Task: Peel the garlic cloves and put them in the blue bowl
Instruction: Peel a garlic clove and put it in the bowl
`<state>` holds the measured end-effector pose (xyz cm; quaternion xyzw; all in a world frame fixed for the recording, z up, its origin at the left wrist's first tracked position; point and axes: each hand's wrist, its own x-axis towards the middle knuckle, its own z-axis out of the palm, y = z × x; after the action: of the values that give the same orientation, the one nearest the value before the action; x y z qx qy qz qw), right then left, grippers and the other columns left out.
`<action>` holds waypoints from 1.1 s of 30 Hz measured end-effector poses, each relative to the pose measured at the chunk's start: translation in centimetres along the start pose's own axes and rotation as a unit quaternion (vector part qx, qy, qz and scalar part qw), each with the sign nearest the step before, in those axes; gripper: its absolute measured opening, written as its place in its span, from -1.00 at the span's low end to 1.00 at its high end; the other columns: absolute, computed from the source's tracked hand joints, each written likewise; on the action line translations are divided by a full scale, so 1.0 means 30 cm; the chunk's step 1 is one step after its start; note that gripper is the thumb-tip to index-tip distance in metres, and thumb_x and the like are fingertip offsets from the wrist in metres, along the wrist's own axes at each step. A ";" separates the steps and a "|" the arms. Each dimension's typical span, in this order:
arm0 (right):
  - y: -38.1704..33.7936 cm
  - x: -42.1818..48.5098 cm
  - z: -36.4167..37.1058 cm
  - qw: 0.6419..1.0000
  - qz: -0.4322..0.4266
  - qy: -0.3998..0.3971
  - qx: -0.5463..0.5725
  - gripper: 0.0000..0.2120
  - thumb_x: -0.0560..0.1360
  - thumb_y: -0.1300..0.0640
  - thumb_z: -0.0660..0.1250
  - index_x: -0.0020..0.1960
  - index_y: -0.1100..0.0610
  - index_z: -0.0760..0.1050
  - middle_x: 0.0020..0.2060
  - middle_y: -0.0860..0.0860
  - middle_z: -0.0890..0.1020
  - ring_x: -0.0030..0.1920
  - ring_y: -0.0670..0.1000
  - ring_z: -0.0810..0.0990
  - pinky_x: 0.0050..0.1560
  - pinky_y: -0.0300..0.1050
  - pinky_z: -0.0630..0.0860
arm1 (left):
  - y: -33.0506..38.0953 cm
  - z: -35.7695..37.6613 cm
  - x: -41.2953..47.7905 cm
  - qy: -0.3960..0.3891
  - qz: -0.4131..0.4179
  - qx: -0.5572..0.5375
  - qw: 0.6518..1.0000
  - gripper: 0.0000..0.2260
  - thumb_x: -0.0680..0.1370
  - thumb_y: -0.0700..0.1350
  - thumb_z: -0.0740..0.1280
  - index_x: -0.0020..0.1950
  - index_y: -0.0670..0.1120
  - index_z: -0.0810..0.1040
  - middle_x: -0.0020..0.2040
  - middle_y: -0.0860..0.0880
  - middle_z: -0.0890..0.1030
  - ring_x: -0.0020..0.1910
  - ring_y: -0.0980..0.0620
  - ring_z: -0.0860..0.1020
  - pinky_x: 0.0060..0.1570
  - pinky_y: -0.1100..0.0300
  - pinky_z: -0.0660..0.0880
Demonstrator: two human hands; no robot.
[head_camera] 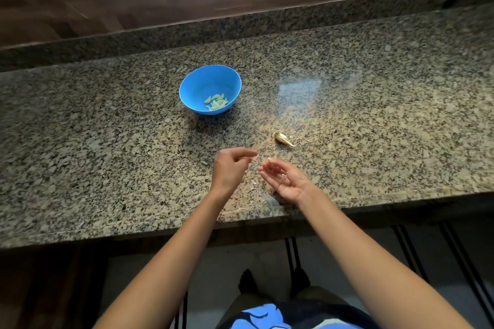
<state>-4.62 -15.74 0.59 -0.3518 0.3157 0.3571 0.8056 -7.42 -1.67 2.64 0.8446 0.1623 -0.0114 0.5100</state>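
Observation:
A blue bowl (210, 88) stands on the granite counter (107, 128) and holds several peeled garlic cloves (217, 102). One unpeeled garlic clove (282, 138) lies on the counter to the right of the bowl. My left hand (230, 168) hovers below the bowl with its fingers loosely curled, thumb and forefinger near each other; I see nothing clearly in it. My right hand (286, 179) is held palm up beside it, fingers relaxed, empty. Both hands are just in front of the unpeeled clove, apart from it.
Bits of garlic skin (254, 184) lie scattered on the counter near my hands. A raised granite ledge (240, 21) runs along the back, with a dark wooden wall behind. The counter's front edge (160, 227) runs below my wrists.

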 end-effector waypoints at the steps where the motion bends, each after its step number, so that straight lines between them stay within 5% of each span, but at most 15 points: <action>1: -0.004 -0.001 -0.008 1.000 -0.004 0.003 0.003 -0.91 0.41 0.37 0.35 -0.09 0.35 0.53 -0.28 0.23 0.63 -0.31 0.10 0.67 -0.21 -0.07 0.62 | -0.030 -0.006 -0.005 0.006 0.001 0.016 1.000 -0.76 0.55 -0.29 0.24 0.13 -0.08 0.60 0.13 0.01 0.61 0.12 0.10 0.56 0.12 0.22 0.51; 4: -0.024 -0.008 -0.035 0.999 -0.024 0.020 0.014 -0.92 0.44 0.40 0.30 -0.07 0.36 0.53 -0.23 0.23 0.62 -0.31 0.07 0.67 -0.22 -0.11 0.62 | -0.124 0.023 -0.030 -0.073 0.048 0.111 0.990 -0.62 0.60 -0.20 0.17 0.42 -0.02 0.31 0.43 0.04 0.32 0.41 0.12 0.28 0.36 0.16 0.27; 7: -0.053 -0.011 -0.076 0.997 -0.061 0.049 0.021 -0.91 0.46 0.41 0.27 -0.05 0.36 0.51 -0.18 0.22 0.60 -0.19 0.07 0.64 -0.22 -0.13 0.62 | -0.134 0.094 0.000 -0.103 0.080 0.165 0.978 -0.46 0.58 -0.09 0.20 0.51 0.05 0.07 0.51 0.08 0.12 0.46 0.13 0.14 0.42 0.10 0.15; 12: -0.089 -0.022 -0.116 0.992 -0.100 0.072 0.033 -0.93 0.50 0.36 0.24 -0.11 0.34 0.50 -0.20 0.20 0.60 -0.17 0.06 0.61 -0.16 -0.10 0.60 | -0.012 0.205 0.177 -0.032 0.128 0.187 0.973 -0.44 0.51 -0.11 0.33 0.47 0.10 0.21 0.37 -0.03 0.35 0.21 0.03 0.45 0.21 0.09 0.44; 16: -0.089 -0.029 -0.129 0.992 -0.099 0.071 0.039 -0.93 0.50 0.36 0.26 -0.11 0.35 0.50 -0.23 0.21 0.61 -0.22 0.06 0.64 -0.18 -0.12 0.60 | 0.019 0.238 0.276 -0.041 0.129 0.219 0.966 -0.79 0.51 -0.10 0.34 0.13 -0.07 0.56 0.19 -0.09 0.50 0.03 0.06 0.49 -0.02 0.37 0.42; 20: -0.105 -0.014 -0.143 0.990 -0.099 0.073 0.062 -0.91 0.51 0.34 0.25 -0.14 0.34 0.51 -0.25 0.18 0.62 -0.36 0.01 0.66 -0.22 -0.15 0.61 | 0.062 0.250 0.363 -0.004 0.108 0.152 0.982 -0.83 0.47 -0.11 0.39 0.02 -0.13 0.61 0.03 -0.10 0.55 -0.06 0.00 0.55 -0.01 0.25 0.51; 24: -0.125 -0.003 -0.147 0.990 -0.102 0.072 0.062 -0.89 0.52 0.33 0.23 -0.14 0.33 0.50 -0.19 0.18 0.59 -0.33 0.01 0.65 -0.22 -0.17 0.60 | 0.057 0.245 0.427 0.016 0.077 0.174 0.982 -0.77 0.52 -0.06 0.35 0.16 -0.04 0.59 0.18 -0.08 0.55 0.11 -0.01 0.52 0.14 0.13 0.47; 28: -0.143 -0.011 -0.170 0.988 -0.111 0.081 0.075 -0.89 0.52 0.33 0.23 -0.14 0.33 0.51 -0.17 0.19 0.60 -0.16 0.05 0.60 -0.20 -0.16 0.60 | 0.025 0.233 0.320 0.063 0.218 0.203 0.953 -0.80 0.56 -0.14 0.29 0.15 -0.08 0.60 0.17 -0.13 0.54 0.13 -0.05 0.50 0.06 0.22 0.42; 31: -0.152 -0.013 -0.194 0.983 -0.134 0.095 0.085 -0.89 0.52 0.32 0.24 -0.14 0.31 0.50 -0.17 0.19 0.60 -0.15 0.05 0.60 -0.20 -0.17 0.60 | -0.021 0.250 0.222 -0.021 0.355 0.222 0.908 -0.74 0.54 -0.20 0.17 0.11 -0.19 0.60 0.11 -0.19 0.60 0.07 -0.11 0.58 0.09 0.05 0.54; 33: -0.148 -0.011 -0.197 0.982 -0.140 0.099 0.080 -0.89 0.52 0.31 0.23 -0.14 0.30 0.50 -0.18 0.18 0.59 -0.15 0.05 0.60 -0.20 -0.17 0.60 | -0.017 0.272 0.216 -0.102 0.354 0.272 0.889 -0.62 0.55 -0.12 0.06 0.27 -0.19 0.50 0.27 -0.18 0.51 0.25 -0.11 0.49 0.31 0.06 0.34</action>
<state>-2.77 -22.74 -0.91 -0.3604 0.3688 0.1781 0.8381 -0.24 -6.81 -2.91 0.9460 -0.2095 0.0396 0.2440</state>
